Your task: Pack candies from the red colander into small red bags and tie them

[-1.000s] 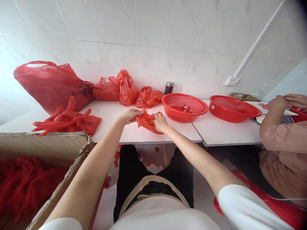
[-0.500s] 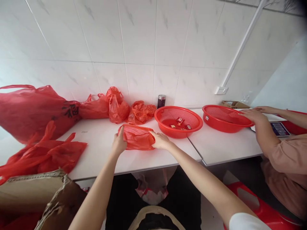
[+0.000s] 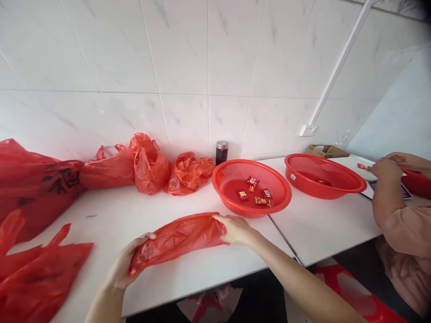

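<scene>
A thin red plastic bag (image 3: 177,240) stretches lengthwise just above the white table, its near end gathered in my left hand (image 3: 126,260). My right hand (image 3: 235,229) grips its far end, close to the front of a round red mesh basket (image 3: 251,162). Several small red packets lie inside that basket. Two more crumpled red plastic bags (image 3: 150,166) sit against the tiled wall, and a large red bag printed with a black character (image 3: 33,188) lies at the left.
A second red mesh basket (image 3: 323,155) stands to the right. A co-worker's hand (image 3: 387,169) works at the right end of the white table (image 3: 84,220). A dark lidded jar (image 3: 222,152) stands by the wall, and a flat red bag (image 3: 33,273) lies at lower left.
My hands have moved apart and drawn the folded bag out lengthwise, lifting it toward the left. The co-worker's hand has left the second basket. The cardboard box has dropped out of view.
</scene>
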{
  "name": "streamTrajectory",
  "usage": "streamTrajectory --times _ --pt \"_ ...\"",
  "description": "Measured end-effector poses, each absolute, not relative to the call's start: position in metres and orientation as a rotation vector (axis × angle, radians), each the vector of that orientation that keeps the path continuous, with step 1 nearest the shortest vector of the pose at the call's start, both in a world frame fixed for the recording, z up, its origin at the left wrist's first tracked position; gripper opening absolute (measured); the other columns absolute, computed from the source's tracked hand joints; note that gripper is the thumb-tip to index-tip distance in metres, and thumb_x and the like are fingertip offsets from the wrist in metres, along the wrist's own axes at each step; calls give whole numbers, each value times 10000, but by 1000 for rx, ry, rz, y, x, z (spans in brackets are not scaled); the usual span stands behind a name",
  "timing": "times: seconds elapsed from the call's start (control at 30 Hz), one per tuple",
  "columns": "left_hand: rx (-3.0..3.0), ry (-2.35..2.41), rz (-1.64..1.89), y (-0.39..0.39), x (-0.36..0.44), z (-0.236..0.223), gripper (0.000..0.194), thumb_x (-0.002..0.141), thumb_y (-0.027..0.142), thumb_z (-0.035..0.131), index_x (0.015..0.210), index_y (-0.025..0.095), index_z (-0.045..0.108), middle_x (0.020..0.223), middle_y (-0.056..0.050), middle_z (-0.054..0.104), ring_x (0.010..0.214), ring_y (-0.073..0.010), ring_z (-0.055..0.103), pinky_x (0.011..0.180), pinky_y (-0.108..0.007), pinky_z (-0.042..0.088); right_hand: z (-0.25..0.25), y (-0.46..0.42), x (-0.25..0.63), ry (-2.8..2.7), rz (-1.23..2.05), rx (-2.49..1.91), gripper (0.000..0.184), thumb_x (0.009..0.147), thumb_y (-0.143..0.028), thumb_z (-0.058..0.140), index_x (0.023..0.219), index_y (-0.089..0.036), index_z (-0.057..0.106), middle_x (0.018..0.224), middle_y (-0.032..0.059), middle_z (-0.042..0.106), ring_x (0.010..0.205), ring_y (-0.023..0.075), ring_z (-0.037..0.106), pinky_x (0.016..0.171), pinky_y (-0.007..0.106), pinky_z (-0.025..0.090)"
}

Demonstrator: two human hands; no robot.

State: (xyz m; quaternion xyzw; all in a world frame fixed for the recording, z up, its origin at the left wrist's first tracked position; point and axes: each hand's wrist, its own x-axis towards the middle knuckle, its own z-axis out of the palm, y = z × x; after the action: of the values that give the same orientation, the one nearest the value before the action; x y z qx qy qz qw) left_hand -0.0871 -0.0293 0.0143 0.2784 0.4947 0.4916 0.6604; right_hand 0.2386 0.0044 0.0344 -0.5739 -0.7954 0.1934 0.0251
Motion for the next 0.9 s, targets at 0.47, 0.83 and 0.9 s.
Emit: streamTrajectory --times 0.47,0.83,0.9 --pt "1230 1511 843 -5 -40 6 438 735 366 606 1166 365 681 1241 5 666 1173 -293 596 1010 -419 463 99 120 331 -2418 413 -2030 484 837 -386 625 1299 -259 551 1130 118 632 990 288 611 797 358 450" --pt "1154 1529 740 -13 -30 11 467 831 610 470 1212 407 646 1407 55 530 1398 -275 343 1171 -457 239 78 179 365 -2453 396 -2071 305 842 -230 575 1147 -250 581 1166 94 594 967 239 591 780 322 412" --pt "1179 1507 710 -10 -33 10 486 809 620 500 1218 400 646 1413 52 525 1403 -281 331 1175 -451 228 80 190 377 -2383 426 -2174 462 802 -263 642 1249 -242 529 1233 130 555 999 265 588 760 328 425"
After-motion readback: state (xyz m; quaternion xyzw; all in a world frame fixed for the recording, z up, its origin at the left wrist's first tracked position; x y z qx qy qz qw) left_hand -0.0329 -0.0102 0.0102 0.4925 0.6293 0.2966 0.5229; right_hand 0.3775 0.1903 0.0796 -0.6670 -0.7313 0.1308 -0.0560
